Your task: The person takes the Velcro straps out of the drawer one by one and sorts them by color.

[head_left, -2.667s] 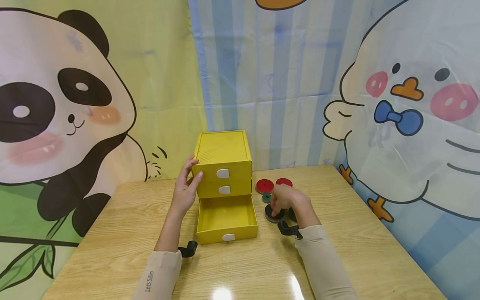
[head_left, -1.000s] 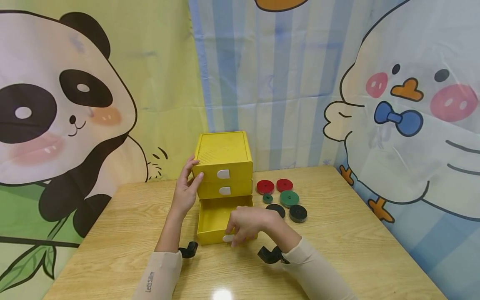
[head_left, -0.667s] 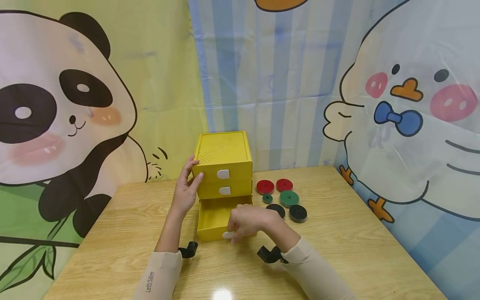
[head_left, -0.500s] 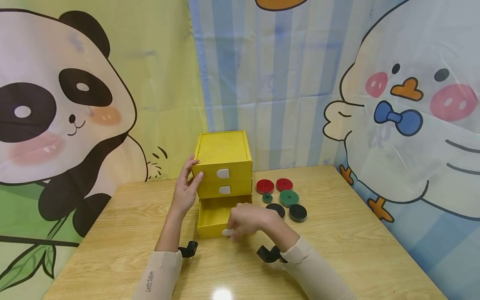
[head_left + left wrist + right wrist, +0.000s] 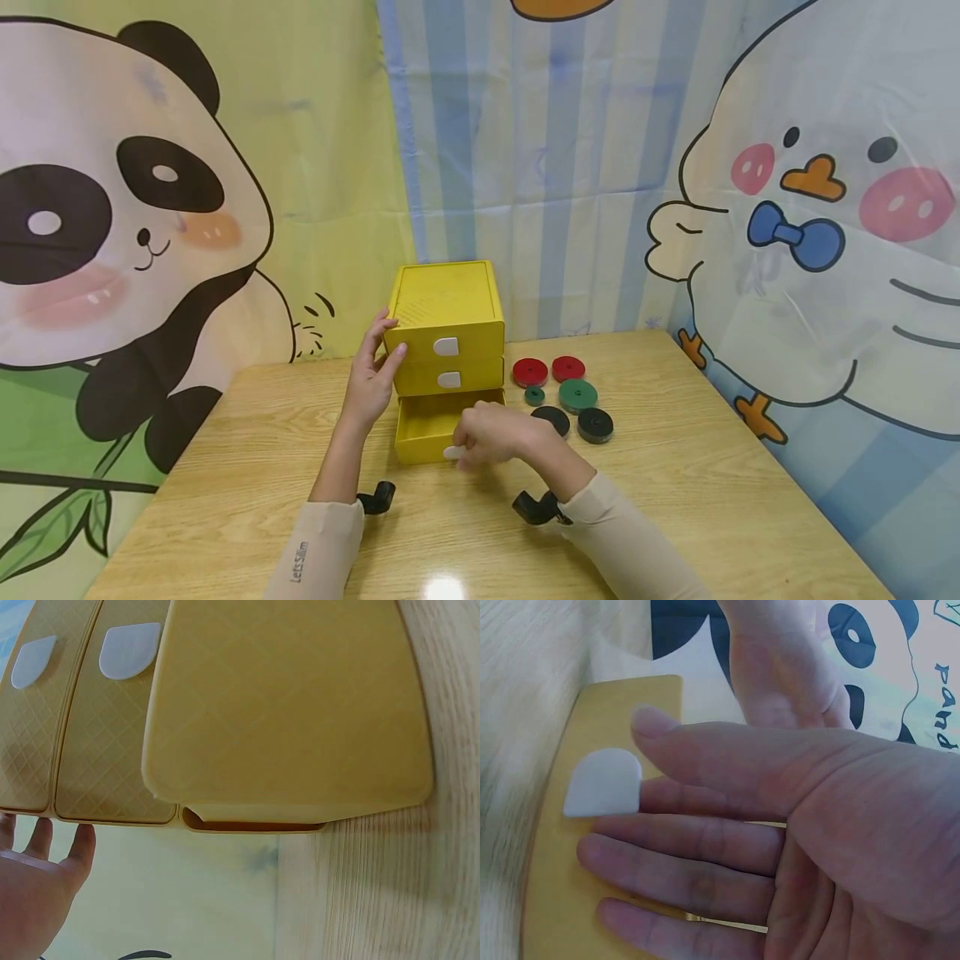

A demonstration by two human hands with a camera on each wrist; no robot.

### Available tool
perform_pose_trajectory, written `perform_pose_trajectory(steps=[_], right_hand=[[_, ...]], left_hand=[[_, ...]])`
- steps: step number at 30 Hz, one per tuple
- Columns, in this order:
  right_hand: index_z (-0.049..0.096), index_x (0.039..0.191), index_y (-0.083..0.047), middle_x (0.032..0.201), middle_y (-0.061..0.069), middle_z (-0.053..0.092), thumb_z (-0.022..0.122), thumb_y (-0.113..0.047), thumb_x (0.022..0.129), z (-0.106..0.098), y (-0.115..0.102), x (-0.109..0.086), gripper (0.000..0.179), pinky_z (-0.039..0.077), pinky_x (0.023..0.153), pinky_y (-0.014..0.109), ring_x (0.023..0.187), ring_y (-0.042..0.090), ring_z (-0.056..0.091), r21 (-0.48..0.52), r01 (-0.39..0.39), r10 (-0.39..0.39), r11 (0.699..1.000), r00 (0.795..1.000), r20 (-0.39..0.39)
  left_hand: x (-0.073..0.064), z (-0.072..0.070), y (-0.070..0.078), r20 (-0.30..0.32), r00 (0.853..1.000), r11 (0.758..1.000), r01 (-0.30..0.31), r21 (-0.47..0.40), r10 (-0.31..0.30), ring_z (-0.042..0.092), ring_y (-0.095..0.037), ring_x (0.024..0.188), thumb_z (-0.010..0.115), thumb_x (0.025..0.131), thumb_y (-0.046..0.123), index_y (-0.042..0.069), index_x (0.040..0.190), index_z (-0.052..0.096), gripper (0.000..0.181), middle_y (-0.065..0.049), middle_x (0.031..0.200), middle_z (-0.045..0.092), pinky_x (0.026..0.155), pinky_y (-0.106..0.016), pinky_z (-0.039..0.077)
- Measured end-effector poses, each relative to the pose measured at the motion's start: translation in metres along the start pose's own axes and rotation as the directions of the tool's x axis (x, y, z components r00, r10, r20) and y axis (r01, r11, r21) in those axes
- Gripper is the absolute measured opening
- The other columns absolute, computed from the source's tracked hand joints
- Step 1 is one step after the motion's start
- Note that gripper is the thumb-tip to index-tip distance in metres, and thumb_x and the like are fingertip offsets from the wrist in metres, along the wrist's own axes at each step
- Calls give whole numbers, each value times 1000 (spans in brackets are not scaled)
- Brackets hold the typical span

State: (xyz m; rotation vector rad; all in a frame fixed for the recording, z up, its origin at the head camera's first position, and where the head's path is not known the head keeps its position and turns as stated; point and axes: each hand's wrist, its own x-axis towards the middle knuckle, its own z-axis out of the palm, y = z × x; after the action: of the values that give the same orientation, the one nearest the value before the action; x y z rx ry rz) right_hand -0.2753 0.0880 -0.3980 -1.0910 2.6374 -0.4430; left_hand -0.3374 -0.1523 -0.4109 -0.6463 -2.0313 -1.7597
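Observation:
A yellow drawer cabinet (image 5: 447,304) stands on the table, its bottom drawer (image 5: 427,450) partly out. My left hand (image 5: 371,379) rests on the cabinet's left front corner, thumb on the front face. In the left wrist view, several fingertips (image 5: 80,844) touch its side edge. With extended fingers, my right hand (image 5: 491,433) lies against the bottom drawer's front, beside its white handle (image 5: 606,784). The right thumb is held apart from the handle in the right wrist view. What shows of the drawer's inside is bare; the right part is hidden by my hand.
Right of the cabinet lie flat round rolls: two red rolls (image 5: 530,372), a large green roll (image 5: 577,396), a small green roll (image 5: 534,396) and two black rolls (image 5: 595,425). Two closed drawers sit above the open one. Printed curtains (image 5: 525,167) hang behind the wooden table (image 5: 712,483).
My right hand has left the black rolls for the bottom drawer's front. Since then the drawer has slid partway inward with the hand against it. My left hand has stayed put.

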Motion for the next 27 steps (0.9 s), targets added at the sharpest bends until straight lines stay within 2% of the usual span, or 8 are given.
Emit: perform_pose_trajectory(steps=[5, 10, 13, 17, 23, 27], right_hand=[[75, 87, -19, 68, -10, 60, 82, -26, 92, 2, 5, 4, 11, 37, 53, 19, 57, 3, 47, 1, -3, 3, 1000, 999, -36], [76, 97, -13, 76, -7, 67, 81, -28, 93, 4, 15, 9, 16, 42, 56, 19, 62, 5, 53, -38, 1, -5, 999, 994, -106], [77, 111, -10, 88, -5, 72, 80, -31, 93, 6, 21, 13, 28, 51, 66, 22, 71, 7, 59, -59, -21, 13, 998, 991, -130], [72, 129, -11, 109, 0, 76, 79, -37, 94, 10, 28, 18, 44, 55, 80, 28, 86, 11, 63, -56, -78, 69, 995, 987, -145], [67, 136, -12, 114, 4, 75, 78, -38, 95, 15, 35, 23, 50, 54, 80, 29, 88, 13, 62, -24, -107, 102, 994, 983, -155], [66, 138, -11, 120, 5, 75, 77, -38, 96, 18, 38, 25, 52, 57, 91, 33, 101, 17, 68, -14, -107, 103, 994, 980, -171]], left_hand=[[0, 0, -1, 0, 1000, 1000, 6, 5, -6, 19, -25, 160, 57, 109, 20, 18, 149, 49, 41, 2, 174, 22, 122, -69, 24], [0, 0, -1, 1, 1000, 1000, 9, 5, -9, 18, -26, 161, 57, 109, 21, 17, 148, 50, 40, -2, 174, 21, 122, -70, 23], [0, 0, 0, 3, 1000, 1000, 14, 5, -14, 17, -26, 161, 57, 109, 22, 17, 148, 49, 41, -1, 174, 21, 122, -71, 22], [0, 0, 0, 9, 1000, 1000, 22, 4, -22, 17, -26, 161, 57, 109, 23, 17, 148, 49, 41, 9, 173, 21, 121, -71, 21], [0, -1, 0, 12, 1000, 1000, 26, 2, -26, 16, -26, 161, 57, 109, 24, 18, 148, 48, 41, 15, 171, 22, 122, -70, 21], [0, 0, 0, 10, 1000, 1000, 28, 1, -28, 16, -26, 161, 57, 109, 24, 18, 148, 48, 41, 15, 171, 22, 122, -70, 21]])
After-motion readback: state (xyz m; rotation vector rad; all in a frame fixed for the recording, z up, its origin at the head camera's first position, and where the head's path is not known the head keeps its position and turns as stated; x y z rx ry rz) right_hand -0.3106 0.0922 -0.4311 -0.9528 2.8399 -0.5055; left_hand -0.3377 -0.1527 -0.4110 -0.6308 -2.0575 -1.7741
